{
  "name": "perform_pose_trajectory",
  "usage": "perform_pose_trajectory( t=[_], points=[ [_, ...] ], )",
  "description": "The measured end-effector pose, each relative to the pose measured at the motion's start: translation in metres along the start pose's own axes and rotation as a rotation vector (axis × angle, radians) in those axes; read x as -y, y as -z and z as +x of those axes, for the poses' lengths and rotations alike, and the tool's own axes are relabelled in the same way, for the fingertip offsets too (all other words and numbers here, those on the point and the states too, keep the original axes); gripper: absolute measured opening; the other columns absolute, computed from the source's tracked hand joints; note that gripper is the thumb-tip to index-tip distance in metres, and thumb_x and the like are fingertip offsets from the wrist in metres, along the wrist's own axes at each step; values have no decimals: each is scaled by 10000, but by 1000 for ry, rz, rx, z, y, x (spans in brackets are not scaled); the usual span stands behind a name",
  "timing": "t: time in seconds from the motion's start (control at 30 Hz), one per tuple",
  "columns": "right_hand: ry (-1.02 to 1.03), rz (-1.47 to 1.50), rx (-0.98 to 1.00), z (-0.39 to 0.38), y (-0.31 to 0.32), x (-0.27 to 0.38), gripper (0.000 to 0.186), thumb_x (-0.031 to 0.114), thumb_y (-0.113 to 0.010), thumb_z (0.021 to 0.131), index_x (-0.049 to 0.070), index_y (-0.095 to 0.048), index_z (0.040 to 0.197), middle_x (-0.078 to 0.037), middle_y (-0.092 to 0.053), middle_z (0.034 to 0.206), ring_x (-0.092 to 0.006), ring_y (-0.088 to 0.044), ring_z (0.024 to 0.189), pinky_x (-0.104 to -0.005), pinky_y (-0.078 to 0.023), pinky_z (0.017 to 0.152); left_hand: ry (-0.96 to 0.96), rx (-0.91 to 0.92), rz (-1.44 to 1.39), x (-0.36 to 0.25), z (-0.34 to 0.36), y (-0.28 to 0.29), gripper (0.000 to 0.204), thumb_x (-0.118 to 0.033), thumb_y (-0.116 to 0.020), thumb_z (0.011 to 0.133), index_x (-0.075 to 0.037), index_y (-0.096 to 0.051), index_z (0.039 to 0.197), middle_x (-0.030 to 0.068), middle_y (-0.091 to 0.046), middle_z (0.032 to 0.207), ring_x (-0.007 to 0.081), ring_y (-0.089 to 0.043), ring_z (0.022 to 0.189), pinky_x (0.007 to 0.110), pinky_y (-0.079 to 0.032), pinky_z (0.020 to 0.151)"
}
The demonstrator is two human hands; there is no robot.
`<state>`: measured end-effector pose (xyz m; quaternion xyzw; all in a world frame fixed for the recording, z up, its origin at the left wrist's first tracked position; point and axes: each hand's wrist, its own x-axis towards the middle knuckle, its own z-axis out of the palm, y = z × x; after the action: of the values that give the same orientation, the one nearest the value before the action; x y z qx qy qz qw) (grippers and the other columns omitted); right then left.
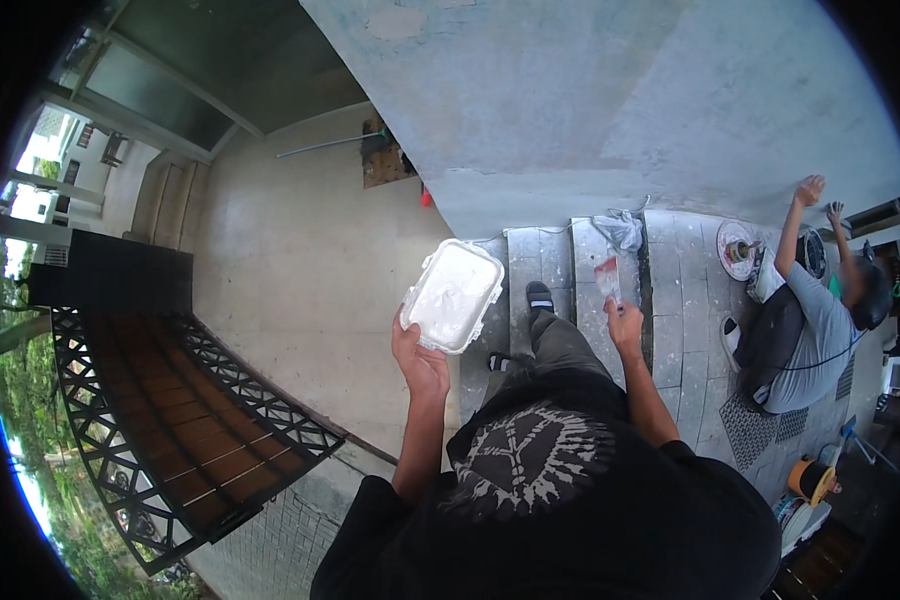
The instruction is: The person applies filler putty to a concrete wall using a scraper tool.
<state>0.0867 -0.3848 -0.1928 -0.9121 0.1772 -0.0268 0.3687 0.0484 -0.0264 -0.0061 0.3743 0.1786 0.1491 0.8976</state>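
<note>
My left hand (422, 362) grips the near left corner of a white plastic tub (454, 297), thumb over the rim. White paste fills the tub, its surface uneven in the middle. To the right, my right hand (624, 328) is closed round the handle of a putty knife (608, 282). Its wide blade points away from me, smeared white with a reddish patch near the end. The knife is held apart from both the tub and the wall. A pale blue-grey plastered wall (610, 110) with patchy areas rises in front of me.
My feet are on paint-spotted steps (558, 240); a crumpled plastic bag (620, 232) lies by the wall. At right, a co-worker (810, 330) crouches with hands raised against the wall, near buckets (812, 252). A dark metal railing (250, 380) runs at left. An orange-and-black container (812, 480) stands lower right.
</note>
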Motion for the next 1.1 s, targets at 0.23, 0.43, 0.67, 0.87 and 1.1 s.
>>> perform_pose_trajectory(
  t=[0.23, 0.43, 0.67, 0.87, 1.1],
  points=[
    [150, 381, -13, 5, 63, 173, 306, 271, -588, 943, -18, -677, 900, -37, -597, 610, -82, -519, 551, -265, -392, 516, -8, 18, 47, -10, -6, 7, 587, -140, -526, 856, 50, -346, 1382, 182, -492, 1308, 293, -541, 1189, 438, -511, 942],
    [385, 612, 302, -14, 89, 254, 245, 214, -625, 934, -5, -644, 826, 22, -526, 618, -35, -422, 596, -249, -353, 513, -42, 8, 44, -9, -3, 13, 575, -120, -527, 859, 52, -347, 1378, 187, -504, 1290, 291, -562, 1159, 458, -537, 909],
    [725, 429, 485, -32, 84, 300, 179, 135, -629, 893, -36, -615, 842, -130, -562, 651, -230, -525, 557, -333, -415, 537, -104, -47, -36, -2, -4, 5, 555, -85, -526, 861, 58, -357, 1370, 200, -506, 1289, 296, -560, 1163, 461, -527, 927],
    [968, 283, 348, -15, 89, 322, 140, 102, -639, 859, -28, -610, 818, -170, -580, 693, -350, -567, 619, -402, -451, 574, -165, -94, -5, -1, -6, 5, 536, -13, -536, 850, 82, -377, 1353, 204, -543, 1262, 273, -585, 1123, 409, -503, 954],
    [1117, 207, 400, 8, 85, 333, 123, 111, -657, 850, -10, -643, 834, -154, -591, 711, -325, -570, 619, -385, -453, 579, -202, -63, 108, -3, -4, 11, 522, 5, -550, 842, 115, -408, 1332, 187, -613, 1157, 174, -618, 1018, 278, -475, 889]
  ],
)
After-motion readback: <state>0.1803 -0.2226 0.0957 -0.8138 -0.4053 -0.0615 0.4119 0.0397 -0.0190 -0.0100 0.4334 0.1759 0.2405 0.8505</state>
